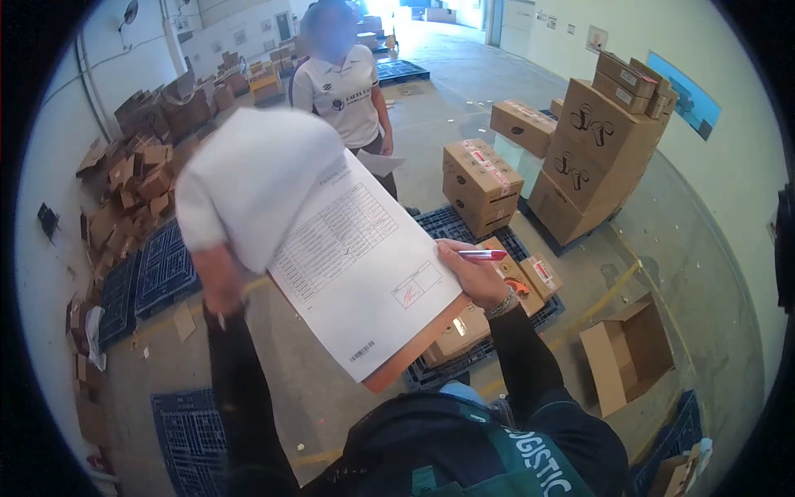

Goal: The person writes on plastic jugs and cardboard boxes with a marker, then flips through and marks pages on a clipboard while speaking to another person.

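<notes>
A brown clipboard carries a printed packing list with a table, a red mark in a small box and a barcode. My right hand is closed at the clipboard's right edge, a red-and-white pen between its fingers. On the other side, my left hand is smeared by motion. It grips a white sheet of paper that is lifted and curled over the list's upper left. That sheet is blurred, and it hides some of my left fingers.
A person in a white shirt stands beyond the clipboard, holding paper. Taped cartons sit on a blue pallet, with stacked tall boxes to the right. An open carton lies nearby. Flattened cardboard is heaped left.
</notes>
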Action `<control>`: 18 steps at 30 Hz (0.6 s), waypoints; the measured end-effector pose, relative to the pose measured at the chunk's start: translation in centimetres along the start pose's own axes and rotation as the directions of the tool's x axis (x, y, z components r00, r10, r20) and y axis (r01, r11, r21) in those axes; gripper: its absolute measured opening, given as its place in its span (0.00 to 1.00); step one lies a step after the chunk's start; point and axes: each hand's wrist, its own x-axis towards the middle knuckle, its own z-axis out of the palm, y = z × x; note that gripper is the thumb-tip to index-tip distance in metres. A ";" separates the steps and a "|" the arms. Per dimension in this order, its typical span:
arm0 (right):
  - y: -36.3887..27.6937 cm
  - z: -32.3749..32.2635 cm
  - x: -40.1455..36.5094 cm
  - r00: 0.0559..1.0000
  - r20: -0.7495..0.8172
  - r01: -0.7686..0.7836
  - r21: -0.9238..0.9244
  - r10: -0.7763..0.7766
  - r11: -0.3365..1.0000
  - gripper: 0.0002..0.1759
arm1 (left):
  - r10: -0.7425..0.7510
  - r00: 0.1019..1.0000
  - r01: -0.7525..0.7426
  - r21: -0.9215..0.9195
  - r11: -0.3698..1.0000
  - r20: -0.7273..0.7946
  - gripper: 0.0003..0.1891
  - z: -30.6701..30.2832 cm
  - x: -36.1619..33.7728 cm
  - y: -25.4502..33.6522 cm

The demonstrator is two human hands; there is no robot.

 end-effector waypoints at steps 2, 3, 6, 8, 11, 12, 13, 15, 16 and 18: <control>-0.9 0.7 -0.3 0.999 0.038 -0.011 -0.020 0.012 1.000 0.21 | -0.451 0.889 0.413 -0.553 0.723 0.075 0.31 -0.7 4.7 -1.2; -1.2 0.7 -0.3 0.999 0.037 0.002 -0.036 -0.001 0.999 0.21 | -0.569 0.822 0.477 -0.587 0.655 0.033 0.33 -0.3 5.9 -1.4; -1.6 0.6 -0.7 0.999 0.034 0.043 -0.095 -0.039 0.995 0.21 | -0.768 0.640 0.612 -0.598 0.517 -0.009 0.39 -0.2 6.6 -2.9; -2.0 1.0 -0.8 0.996 0.044 0.086 -0.154 -0.080 0.984 0.21 | -0.755 0.655 0.681 -0.463 0.567 0.037 0.44 -0.7 4.7 -7.7; -3.7 0.8 -1.0 0.994 0.109 0.050 -0.151 -0.033 0.987 0.21 | -0.762 0.648 0.760 0.081 0.645 -0.016 0.38 -0.9 1.4 -13.8; -4.0 1.1 -1.4 0.997 0.079 0.032 -0.148 -0.020 0.989 0.21 | -0.729 0.684 0.718 0.171 0.675 0.006 0.38 -0.9 0.8 -12.7; -4.1 1.0 -1.7 0.999 0.053 0.020 -0.144 -0.012 0.989 0.21 | -0.641 0.762 0.632 0.114 0.767 0.087 0.39 -0.7 -0.4 -11.3; -3.6 1.2 -1.7 1.000 0.012 -0.008 -0.126 0.009 0.992 0.22 | -0.421 0.878 0.437 -0.024 0.899 0.230 0.40 -0.7 -1.6 -7.4; -2.8 1.1 -1.6 1.000 0.001 -0.021 -0.117 0.022 0.993 0.22 | -0.466 0.811 0.536 -0.132 0.834 0.353 0.29 -1.6 -3.4 -10.2; -2.0 1.1 -1.3 1.000 -0.008 -0.005 -0.112 0.004 0.994 0.22 | -0.514 0.729 0.684 -0.462 0.564 0.452 0.32 -2.0 -6.9 -10.5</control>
